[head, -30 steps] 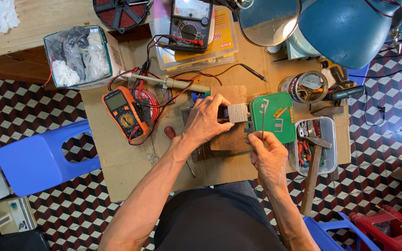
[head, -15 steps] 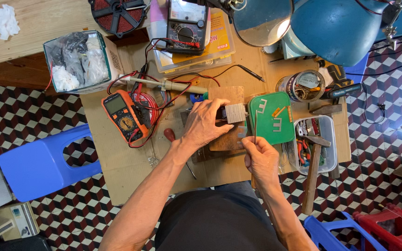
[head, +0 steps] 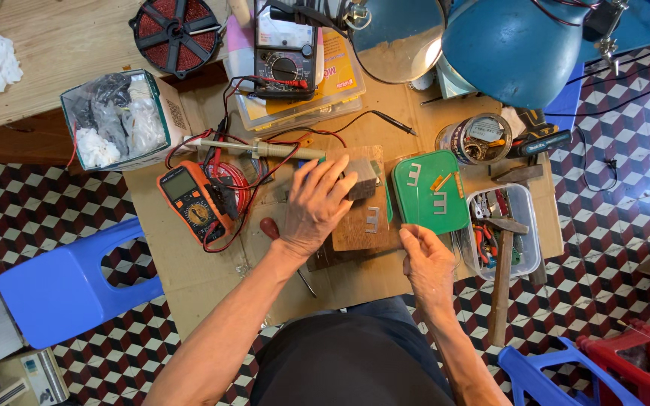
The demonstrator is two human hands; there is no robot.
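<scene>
My left hand (head: 316,204) lies over a wooden board (head: 359,229) on the cardboard-covered work surface, its fingertips gripping a small grey block (head: 362,177) at the board's far end. An E-shaped metal plate (head: 372,219) lies flat on the board just right of that hand. My right hand (head: 424,259) rests at the near right corner of the board, fingers curled together beside a green lid (head: 419,207) that carries more E-shaped plates. Whether it pinches anything thin I cannot tell.
An orange multimeter (head: 193,203) with red and black leads sits left of the board, an analog meter (head: 287,45) and red spool (head: 178,30) behind. A clear tool box (head: 524,225), hammer (head: 502,282), tin can (head: 483,139) and blue lamp (head: 513,49) are right. A blue stool (head: 69,278) stands left.
My right hand has drawn back toward me, from beside the grey block to the board's near corner. An E-shaped plate now lies on the board. My left hand stays on the block.
</scene>
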